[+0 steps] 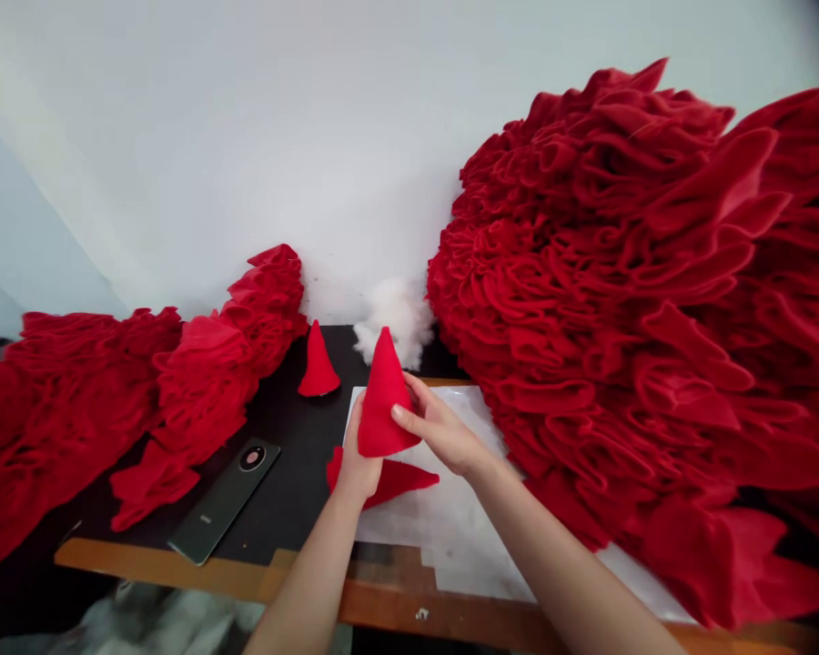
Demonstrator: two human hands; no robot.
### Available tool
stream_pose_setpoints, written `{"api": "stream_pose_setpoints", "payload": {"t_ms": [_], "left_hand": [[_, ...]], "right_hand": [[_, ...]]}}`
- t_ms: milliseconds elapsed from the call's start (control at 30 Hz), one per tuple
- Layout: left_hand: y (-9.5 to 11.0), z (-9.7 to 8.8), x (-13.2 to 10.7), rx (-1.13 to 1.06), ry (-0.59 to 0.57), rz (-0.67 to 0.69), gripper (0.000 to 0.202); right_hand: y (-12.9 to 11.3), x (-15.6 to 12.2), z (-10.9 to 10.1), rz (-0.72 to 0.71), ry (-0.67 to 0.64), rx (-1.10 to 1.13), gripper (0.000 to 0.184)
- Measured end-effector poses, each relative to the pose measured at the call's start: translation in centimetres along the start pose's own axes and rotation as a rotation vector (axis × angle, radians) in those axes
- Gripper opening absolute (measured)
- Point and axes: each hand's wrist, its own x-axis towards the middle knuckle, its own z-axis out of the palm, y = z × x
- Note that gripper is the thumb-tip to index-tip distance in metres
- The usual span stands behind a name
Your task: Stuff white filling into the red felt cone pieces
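Note:
A red felt cone hat is held point up between my two hands above the table. My left hand grips it from the left and below, with its fingers mostly hidden behind the felt. From the right, my right hand pinches it, the thumb on the front face and the fingers behind. Under the hands a second red felt piece lies flat, its tip to the right. Another red cone stands upright on the black tabletop, farther back and to the left.
A huge stack of red felt pieces fills the right side, partly over the white sheet. Lower red stacks line the left. White fluffy stuffing sits by the wall. A dark green phone lies near the wooden front edge.

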Motion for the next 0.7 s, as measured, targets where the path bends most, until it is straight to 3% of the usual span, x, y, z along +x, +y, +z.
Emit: {"api": "stream_pose_setpoints", "payload": {"t_ms": [100,233,333,433,567,700], "left_hand": [[0.1,-0.3,0.2,0.23,0.07,0.164,0.045],[-0.2,-0.6,0.3,0.421,0.128,0.221,0.049],[-0.4,-0.7,0.5,0.444,0.128,0.121,0.067],[-0.3,-0.7,0.6,0.224,-0.012,-0.055,0.08],[0.1,-0.9,0.8,0.027,-0.171,-0.147,0.051],[-0.1,-1.1,1.1,0.175,-0.097,-0.051,0.03]], "right_hand": [[0.8,0.0,-0.4,0.044,0.008,-0.023,0.058],[2.5,0.3,-1.2,0.196,0.038,0.191,0.054],[3.4,0.5,-2.1,0.263,0.1,0.352,0.052],[3.8,0.5,-3.0,0.241,0.176,0.434,0.05],[3.9,0.4,-3.7,0.229,0.192,0.482,0.049],[3.7,0.1,-3.6,0.223,0.161,0.513,0.052]]}}
